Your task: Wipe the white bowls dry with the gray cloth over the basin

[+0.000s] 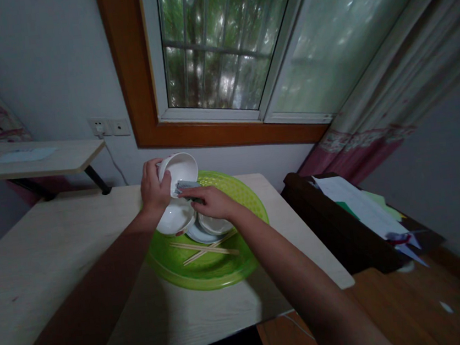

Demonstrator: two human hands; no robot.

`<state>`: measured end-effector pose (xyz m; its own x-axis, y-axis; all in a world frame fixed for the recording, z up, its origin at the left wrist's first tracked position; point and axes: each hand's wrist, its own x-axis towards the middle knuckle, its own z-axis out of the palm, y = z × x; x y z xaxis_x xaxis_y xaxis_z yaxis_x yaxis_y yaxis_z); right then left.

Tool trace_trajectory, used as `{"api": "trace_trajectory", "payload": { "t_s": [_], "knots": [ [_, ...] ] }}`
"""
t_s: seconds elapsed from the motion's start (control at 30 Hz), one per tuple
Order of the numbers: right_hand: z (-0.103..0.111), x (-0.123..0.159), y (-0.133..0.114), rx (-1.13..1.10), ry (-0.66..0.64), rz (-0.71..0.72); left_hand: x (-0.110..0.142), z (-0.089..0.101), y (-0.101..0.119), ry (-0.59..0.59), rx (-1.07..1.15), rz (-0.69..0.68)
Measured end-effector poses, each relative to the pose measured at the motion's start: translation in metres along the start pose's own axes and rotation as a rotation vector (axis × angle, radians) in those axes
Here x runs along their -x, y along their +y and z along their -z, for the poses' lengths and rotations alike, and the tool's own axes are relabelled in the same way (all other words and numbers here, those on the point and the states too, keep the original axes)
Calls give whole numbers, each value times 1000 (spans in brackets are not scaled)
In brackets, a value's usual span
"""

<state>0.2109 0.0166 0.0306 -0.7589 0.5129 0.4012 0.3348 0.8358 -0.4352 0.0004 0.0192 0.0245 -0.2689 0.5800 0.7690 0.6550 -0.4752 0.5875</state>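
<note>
My left hand (155, 187) grips a white bowl (183, 168) by its side and holds it tilted, its opening facing right and toward me. In my right hand (210, 199) is a folded grey cloth (188, 186), pressed at the bowl's lower rim. Below them stands a green round tray (209, 283) with a raised edge. On it sit a second white bowl (175, 217), another white bowl (215, 227) partly under my right hand, and a pale plate (198, 234) beneath. Several wooden chopsticks (205, 248) lie crossed near the front of the tray.
The tray rests on a light wooden table (76, 245). A raised shelf (33, 161) with a sheet of paper stands at the left. Right of the table is a dark brown cabinet (322, 217) with papers (358, 207) on top. A window (224, 46) is behind.
</note>
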Motion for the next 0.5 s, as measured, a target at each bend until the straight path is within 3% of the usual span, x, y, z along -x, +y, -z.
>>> {"api": "trace_trajectory", "payload": {
  "t_s": [0.5],
  "knots": [
    [-2,0,2,8,-28,14,1,1,1,-24,13,-8]
  ]
}}
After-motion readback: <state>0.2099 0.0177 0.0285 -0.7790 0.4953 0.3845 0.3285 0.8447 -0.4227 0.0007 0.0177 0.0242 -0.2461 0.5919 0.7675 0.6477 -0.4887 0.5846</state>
